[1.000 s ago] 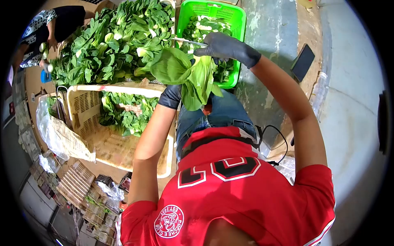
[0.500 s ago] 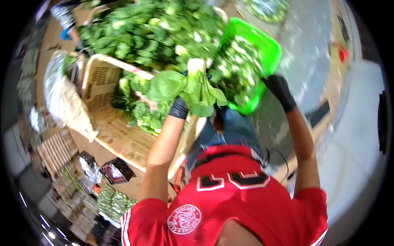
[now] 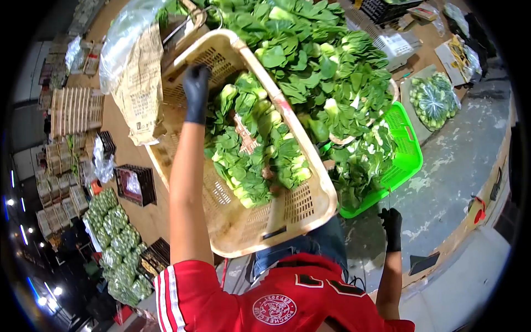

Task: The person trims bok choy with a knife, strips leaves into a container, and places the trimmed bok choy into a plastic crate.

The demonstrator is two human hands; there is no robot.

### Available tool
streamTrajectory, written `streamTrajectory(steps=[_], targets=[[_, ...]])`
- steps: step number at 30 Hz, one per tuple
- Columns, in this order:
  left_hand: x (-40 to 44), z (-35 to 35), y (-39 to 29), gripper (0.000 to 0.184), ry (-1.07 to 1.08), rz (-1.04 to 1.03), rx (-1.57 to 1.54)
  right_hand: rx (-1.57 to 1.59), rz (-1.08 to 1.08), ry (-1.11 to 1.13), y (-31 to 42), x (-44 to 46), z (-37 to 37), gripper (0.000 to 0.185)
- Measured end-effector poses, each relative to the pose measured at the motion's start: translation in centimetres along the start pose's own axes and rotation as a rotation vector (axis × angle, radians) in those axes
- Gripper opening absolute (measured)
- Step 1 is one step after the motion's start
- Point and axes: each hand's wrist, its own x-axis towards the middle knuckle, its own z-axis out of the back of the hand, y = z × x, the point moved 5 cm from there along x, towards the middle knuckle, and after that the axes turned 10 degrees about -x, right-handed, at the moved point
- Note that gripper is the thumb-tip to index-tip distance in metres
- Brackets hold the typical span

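My left hand [image 3: 196,93], in a black glove, reaches into the far left part of a tan plastic basket [image 3: 318,218]. Its fingers are curled, and whatever they may hold is hidden. Heads of bok choy [image 3: 243,138] lie in the basket just right of this hand. My right hand [image 3: 391,228], also black-gloved, is low on the right, below a bright green crate [image 3: 412,157]. Its fingers are closed, with a slim, blade-like thing sticking up from them, too thin to name surely. Loose leaves and cut pieces [image 3: 362,166] fill the green crate.
A big heap of bok choy [image 3: 310,61] rises behind the basket. Left of it hang a paper sack [image 3: 146,83] and clear plastic. Bagged greens [image 3: 434,102] lie at upper right, with more bags [image 3: 116,238] at lower left. A dark crate [image 3: 135,185] stands on the left.
My left hand has moved from in front of me, where it held a bok choy, to the basket's far left. My right hand has moved back from the green crate. The view has turned left.
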Motion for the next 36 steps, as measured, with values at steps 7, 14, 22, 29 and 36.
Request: streamTrajectory(steps=[7, 14, 22, 29, 36], targets=[[-5.0, -1.9, 20.4, 0.051, 0.256, -0.067, 0.944, -0.008, -0.370, 0.073, -1.5, -2.4, -6.0, 0.015], [-4.1, -2.2, 29.4, 0.049, 0.233, 0.303, 0.203, -0.003, -0.352, 0.122, -0.1, -3.8, -9.4, 0.018], [-17.7, -4.1, 1.7, 0.070, 0.365, 0.239, 0.011, 0.064, 0.291, 0.002, 20.0, -3.4, -3.1, 0.016], [-27.1, -14.9, -17.4, 0.064, 0.595, 0.027, -0.006, -0.190, 0.855, -0.116, 28.8, -9.9, 3.4, 0.017], [-34.7, -22.3, -22.6, 0.064, 0.750, 0.074, -0.035, -0.153, 0.699, -0.245, 19.3, -12.4, 8.7, 0.023]])
